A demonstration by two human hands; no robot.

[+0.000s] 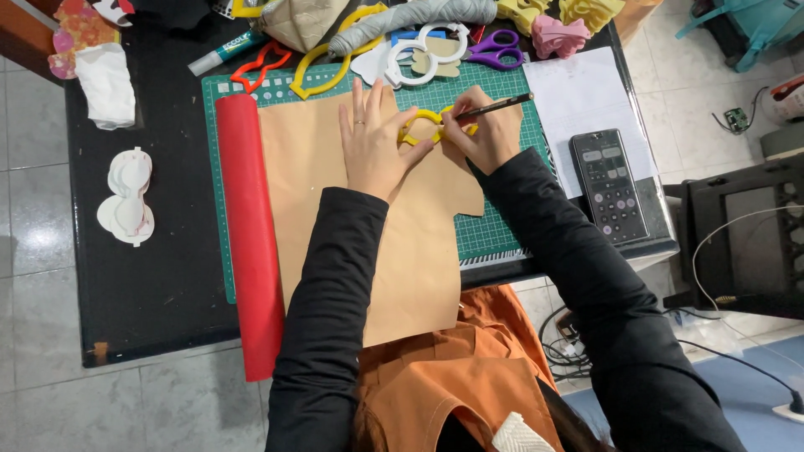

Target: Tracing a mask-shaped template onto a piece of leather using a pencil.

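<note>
left hand point(373, 146): flat, pinning yellow template point(421, 127) steady on tan sheet point(402, 226) | right hand point(486, 134): grip closed on pencil point(494, 105), tracing its edge

Lying flat on white paper at the table's right edge: a dark rectangular calculator point(609, 186) with a grey screen point(602, 155). Resting top-left: a labelled white-and-green glue stick point(226, 52).

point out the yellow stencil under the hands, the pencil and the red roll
yellow stencil point(416, 120), head view, on the yellow loop showing between the two hands
pencil point(494, 105), head view, on the dark shaft above the right hand
red roll point(249, 234), head view, on the middle of the roll
</note>
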